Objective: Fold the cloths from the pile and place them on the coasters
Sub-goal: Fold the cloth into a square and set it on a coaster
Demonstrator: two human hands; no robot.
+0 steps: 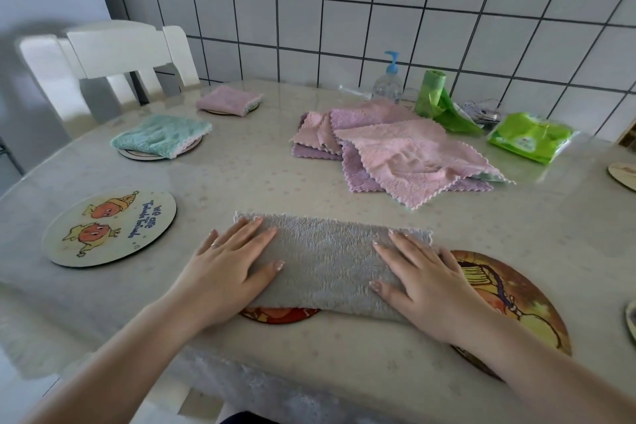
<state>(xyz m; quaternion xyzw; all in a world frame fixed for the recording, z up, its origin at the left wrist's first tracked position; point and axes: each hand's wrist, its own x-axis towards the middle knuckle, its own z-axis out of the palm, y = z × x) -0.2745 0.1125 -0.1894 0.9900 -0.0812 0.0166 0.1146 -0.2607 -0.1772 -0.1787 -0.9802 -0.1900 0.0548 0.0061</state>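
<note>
Grey cloth under two flat hands on pale glossy desk [275, 162].
Heap of pink and lilac fleece cloths [395, 151] at far middle; folded grey fleece cloth [327, 265] near edge, partly over round orange printed coaster [509, 293]; left hand [227, 272] and right hand [426, 286] press its ends, fingers [254, 234] straight, gripping nothing.

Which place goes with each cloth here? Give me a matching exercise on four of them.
Things:
1. grey cloth
2. teal cloth
3. pink folded cloth
4. light pink unfolded cloth

Places:
A. top of the pile
B. under both flat hands
C. on the farthest coaster, near the chair
D. on a coaster just nearer than that one

Pairs: 1-B, 2-D, 3-C, 4-A
</note>
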